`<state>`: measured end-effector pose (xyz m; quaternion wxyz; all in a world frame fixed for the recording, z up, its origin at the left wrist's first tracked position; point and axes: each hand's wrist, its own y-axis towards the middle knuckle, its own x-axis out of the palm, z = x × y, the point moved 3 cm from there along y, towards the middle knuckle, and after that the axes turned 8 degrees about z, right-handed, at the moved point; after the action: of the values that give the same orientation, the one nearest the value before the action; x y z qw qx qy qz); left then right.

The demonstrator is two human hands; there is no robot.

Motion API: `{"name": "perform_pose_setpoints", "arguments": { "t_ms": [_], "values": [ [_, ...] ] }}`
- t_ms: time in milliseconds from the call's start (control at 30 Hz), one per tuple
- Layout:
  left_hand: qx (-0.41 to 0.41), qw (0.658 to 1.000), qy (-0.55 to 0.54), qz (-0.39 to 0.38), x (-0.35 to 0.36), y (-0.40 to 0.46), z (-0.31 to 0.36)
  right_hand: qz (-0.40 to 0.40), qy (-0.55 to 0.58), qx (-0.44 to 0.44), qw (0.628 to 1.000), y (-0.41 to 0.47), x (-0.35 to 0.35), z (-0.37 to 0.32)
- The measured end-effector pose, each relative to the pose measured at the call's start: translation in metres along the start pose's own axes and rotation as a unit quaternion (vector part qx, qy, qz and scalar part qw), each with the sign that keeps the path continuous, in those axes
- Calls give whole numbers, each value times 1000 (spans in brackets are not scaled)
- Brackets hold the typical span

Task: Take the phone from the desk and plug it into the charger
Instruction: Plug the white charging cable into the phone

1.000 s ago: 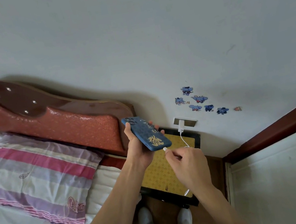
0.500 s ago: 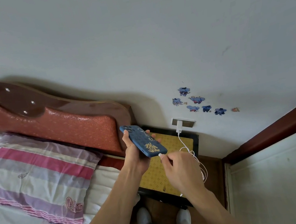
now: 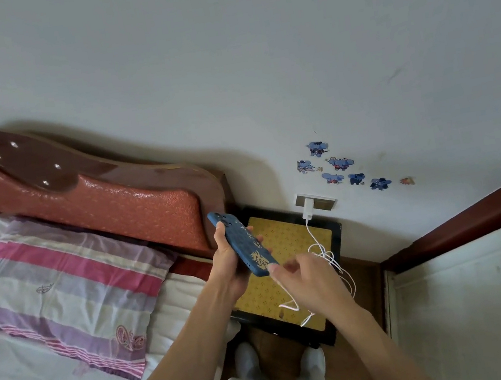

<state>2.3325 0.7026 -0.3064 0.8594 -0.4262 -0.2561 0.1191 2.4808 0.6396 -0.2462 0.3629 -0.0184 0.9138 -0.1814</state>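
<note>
My left hand (image 3: 225,259) holds the phone (image 3: 244,243), in a blue case with a gold emblem, tilted above the bedside desk (image 3: 286,236). My right hand (image 3: 309,282) is at the phone's lower end, thumb and forefinger pinched at the white cable's plug against the phone's bottom edge; the plug itself is hidden. The white charger (image 3: 308,208) sits in the wall socket (image 3: 326,203). Its cable (image 3: 314,240) drops from the charger, loops beside my right hand and trails over the desk.
The desk has a yellow patterned top in a black frame, wedged between the red padded headboard (image 3: 120,204) and a wall corner. A striped pillow (image 3: 70,284) lies on the bed at left. Blue stickers (image 3: 337,164) dot the wall. My white-socked feet (image 3: 247,364) stand below.
Both hands and the phone have come lower and a little left. The cable has gone from taut to slack, with loops by my right hand. My right fingers have closed in on the phone's bottom edge.
</note>
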Motion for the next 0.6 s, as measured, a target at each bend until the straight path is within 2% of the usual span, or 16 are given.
{"name": "perform_pose_setpoints", "arguments": {
  "t_ms": [133, 267, 367, 467, 533, 600],
  "values": [
    [3, 997, 65, 47, -11, 15, -17, -130, 117, 76, 982, 21, 21, 6],
    [-7, 991, 103, 86, -24, 38, -40, -218, 121, 117, 961, 42, 60, 24],
    [-28, 980, 164, 107, -40, 63, -47, -217, 139, 167, 952, 62, 97, 52],
    [-35, 964, 241, 109, -58, 93, -46, -176, 101, 188, 961, 84, 126, 73],
    [-13, 943, 322, 86, -68, 108, -41, -149, 53, 210, 965, 100, 146, 89],
    [13, 908, 412, 77, -79, 123, -34, -130, -10, 223, 966, 115, 168, 105]
  ]
}}
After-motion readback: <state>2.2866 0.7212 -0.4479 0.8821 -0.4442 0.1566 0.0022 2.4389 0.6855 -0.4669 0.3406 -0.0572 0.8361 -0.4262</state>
